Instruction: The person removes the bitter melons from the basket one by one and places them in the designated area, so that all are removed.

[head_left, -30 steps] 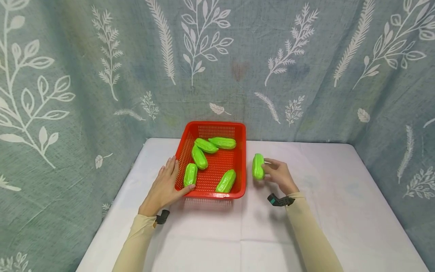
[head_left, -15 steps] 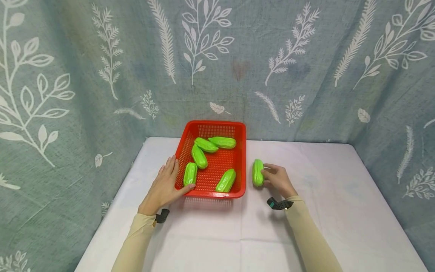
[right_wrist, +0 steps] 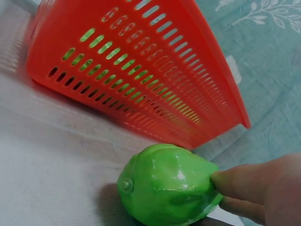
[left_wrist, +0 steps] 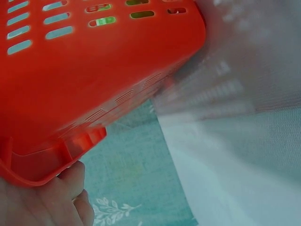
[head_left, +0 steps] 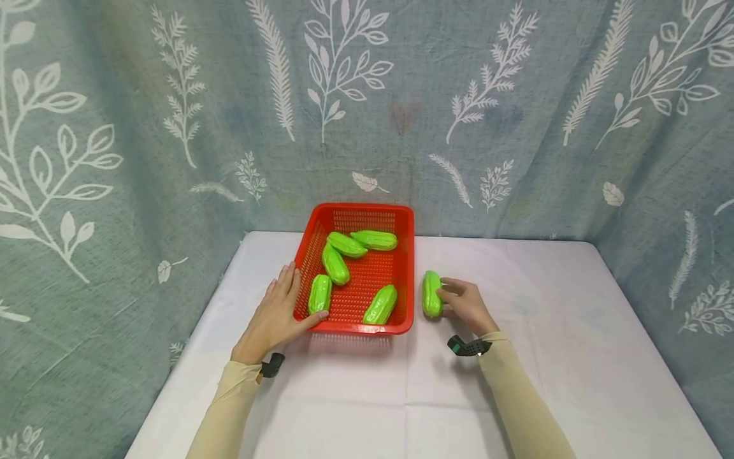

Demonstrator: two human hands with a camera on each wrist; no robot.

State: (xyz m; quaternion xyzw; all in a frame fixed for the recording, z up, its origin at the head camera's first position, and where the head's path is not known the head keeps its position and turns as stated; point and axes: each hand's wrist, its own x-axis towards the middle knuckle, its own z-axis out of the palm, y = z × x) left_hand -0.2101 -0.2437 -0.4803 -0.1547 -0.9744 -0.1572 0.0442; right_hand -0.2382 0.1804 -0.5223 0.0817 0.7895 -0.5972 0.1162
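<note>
A red perforated plastic basket (head_left: 406, 271) stands on the white-covered table. My left hand (head_left: 275, 313) lies on its near left corner, fingers straight along the left side and thumb over the front rim. To the basket's right, my right hand (head_left: 466, 302) holds a bright green, ridged gourd (head_left: 432, 294), gripping its right side with thumb and fingertips. In the right wrist view this gourd (right_wrist: 164, 186) shows its rounded end with a small nub, close over the cloth. Several matching gourds lie inside, one at the front right (head_left: 381, 305) and another (head_left: 320, 294) beside my left thumb.
A white cloth covers the table (head_left: 550, 357). Grey-green curtains (head_left: 367, 153) with white leaf prints hang behind and at both sides, and the basket's far rim stands close to the back one. Both wrists wear dark bands.
My right hand has brought the gourd down and slightly toward me beside the basket, and a little left. My left hand stays at the basket corner; the gourds inside have not moved.
</note>
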